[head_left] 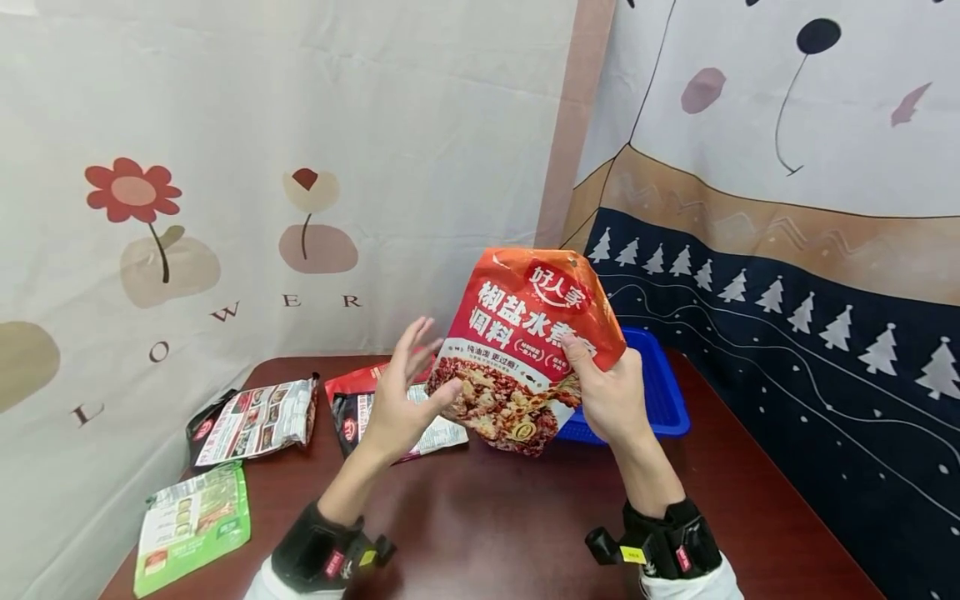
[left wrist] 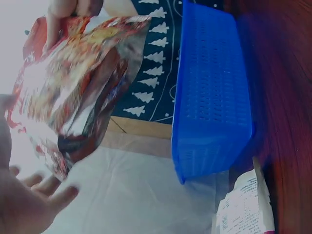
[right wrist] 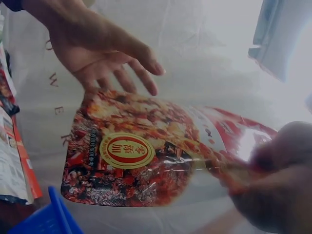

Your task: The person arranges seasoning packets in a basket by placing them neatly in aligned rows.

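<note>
A red and orange seasoning pouch (head_left: pixel 517 350) with a picture of cooked food is held up above the table, tilted. My right hand (head_left: pixel 618 392) grips its right edge, thumb on the printed front. At the pouch's lower left, my left hand (head_left: pixel 401 400) has its fingers spread, with the thumb overlapping the pouch edge in the head view. In the right wrist view the left hand (right wrist: pixel 107 53) appears with loose, extended fingers beside the pouch (right wrist: pixel 131 151). Behind the pouch stands a blue plastic basket (head_left: pixel 656 383), partly hidden by it and my right hand.
On the table (head_left: pixel 495 533), a red and black pouch (head_left: pixel 352 404) lies behind my left hand. Further left are a black and white pouch (head_left: pixel 258 421) and a green pouch (head_left: pixel 195 525). Printed cloth (head_left: pixel 450 167) hangs along the back and right.
</note>
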`<action>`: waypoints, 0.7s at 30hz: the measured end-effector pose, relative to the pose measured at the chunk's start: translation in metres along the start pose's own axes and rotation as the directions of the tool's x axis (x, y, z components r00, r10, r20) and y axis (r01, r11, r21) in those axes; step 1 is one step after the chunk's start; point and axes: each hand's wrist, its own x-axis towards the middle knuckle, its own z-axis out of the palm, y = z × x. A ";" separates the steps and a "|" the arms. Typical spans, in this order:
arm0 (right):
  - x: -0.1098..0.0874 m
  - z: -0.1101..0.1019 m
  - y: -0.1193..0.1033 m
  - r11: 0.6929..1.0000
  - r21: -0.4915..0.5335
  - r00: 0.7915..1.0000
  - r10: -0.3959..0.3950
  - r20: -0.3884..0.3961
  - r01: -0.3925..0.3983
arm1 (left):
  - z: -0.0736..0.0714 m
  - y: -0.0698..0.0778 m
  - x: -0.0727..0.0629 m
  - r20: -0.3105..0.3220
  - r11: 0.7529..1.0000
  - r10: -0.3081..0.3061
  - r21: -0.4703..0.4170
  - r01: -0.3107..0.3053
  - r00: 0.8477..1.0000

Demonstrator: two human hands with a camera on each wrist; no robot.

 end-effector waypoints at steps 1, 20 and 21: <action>0.001 -0.002 0.000 1.000 -0.008 1.000 -0.005 0.014 0.006 | -0.002 0.000 0.000 0.046 0.999 -0.041 -0.021 0.042 0.998; 0.003 -0.015 0.004 0.997 0.009 0.975 -0.081 0.208 0.081 | 0.002 -0.007 -0.004 0.370 0.965 -0.107 -0.184 0.186 0.923; 0.003 -0.016 0.004 0.996 0.005 0.972 -0.084 0.217 0.085 | 0.002 -0.007 -0.004 0.366 0.967 -0.103 -0.181 0.179 0.925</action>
